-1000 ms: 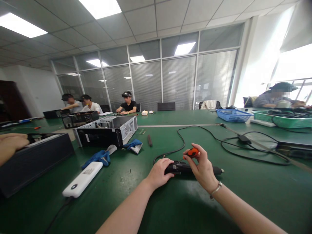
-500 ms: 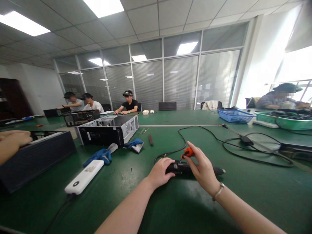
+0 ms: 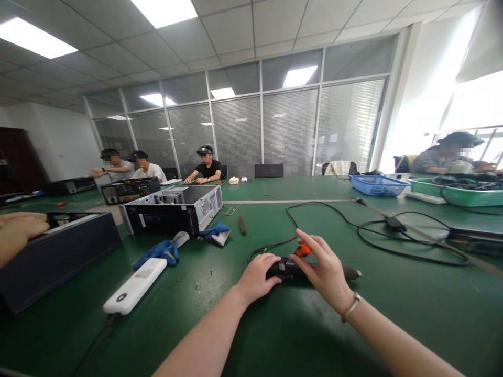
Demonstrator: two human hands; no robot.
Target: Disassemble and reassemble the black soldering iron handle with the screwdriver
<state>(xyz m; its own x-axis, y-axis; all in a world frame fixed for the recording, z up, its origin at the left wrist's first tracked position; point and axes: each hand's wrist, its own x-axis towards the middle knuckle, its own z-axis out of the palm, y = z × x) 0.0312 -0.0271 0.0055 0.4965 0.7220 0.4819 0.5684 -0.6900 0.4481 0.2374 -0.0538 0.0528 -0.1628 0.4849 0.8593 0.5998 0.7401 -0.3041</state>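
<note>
Well, in the head view, the left hand (image 3: 257, 276) lies over the near left end of the black tool (image 3: 288, 268), its grip closed around it, thumb on the close side and fingers on the far side. The tool lies lengthwise on the green surface (image 3: 416, 298), pale tip (image 3: 359, 274) pointing right. Above its middle, the right hand (image 3: 328, 272) pinches the orange-and-black driver (image 3: 303, 251) between thumb and fingers; whether the driver's end touches the tool cannot be told. A bracelet (image 3: 351, 308) circles the right wrist.

A black cord (image 3: 296, 209) winds over the surface beyond the tool, near an adapter (image 3: 394, 224). To the left, a white box (image 3: 135, 288) bears a pale sticker (image 3: 145, 273), its print too small to read, and a dark round mark. Blue gloves (image 3: 167, 255) lie touching or just beyond it. Farther back, an opened case (image 3: 168, 220) carries a white label (image 3: 142, 220) on its black panel, also illegible. Near it lie thin green strips (image 3: 231, 211) and a brown bar (image 3: 242, 225). At far left, a co-worker's hand (image 3: 21, 230) reaches over a dark case (image 3: 63, 256). A blue basket (image 3: 378, 189) and a green basket (image 3: 451, 196) stand at back right.
</note>
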